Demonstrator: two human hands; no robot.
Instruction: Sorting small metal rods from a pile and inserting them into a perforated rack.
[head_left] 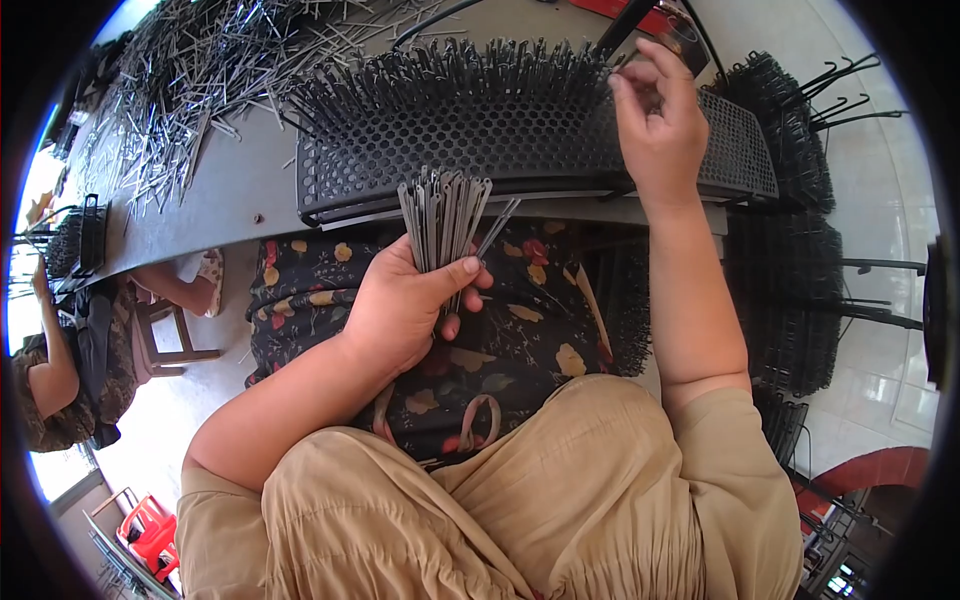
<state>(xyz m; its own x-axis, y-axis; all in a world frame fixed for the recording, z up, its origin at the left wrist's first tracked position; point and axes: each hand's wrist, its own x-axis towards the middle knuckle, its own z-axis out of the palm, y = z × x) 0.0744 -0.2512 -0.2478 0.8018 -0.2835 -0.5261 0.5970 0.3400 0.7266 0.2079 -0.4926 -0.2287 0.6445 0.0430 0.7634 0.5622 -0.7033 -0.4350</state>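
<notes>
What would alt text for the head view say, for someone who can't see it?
The left hand grips a bundle of thin grey strips while the right hand is raised near a black perforated rack packed with dark rods. Loose strips lie heaped on a table.

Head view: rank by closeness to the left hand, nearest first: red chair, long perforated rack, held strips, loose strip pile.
1. Held strips: in the left hand.
2. Long perforated rack: just ahead.
3. Loose strip pile: ahead, left.
4. Red chair: lower left.

No legible lettering, numbers or signs anywhere.
</notes>
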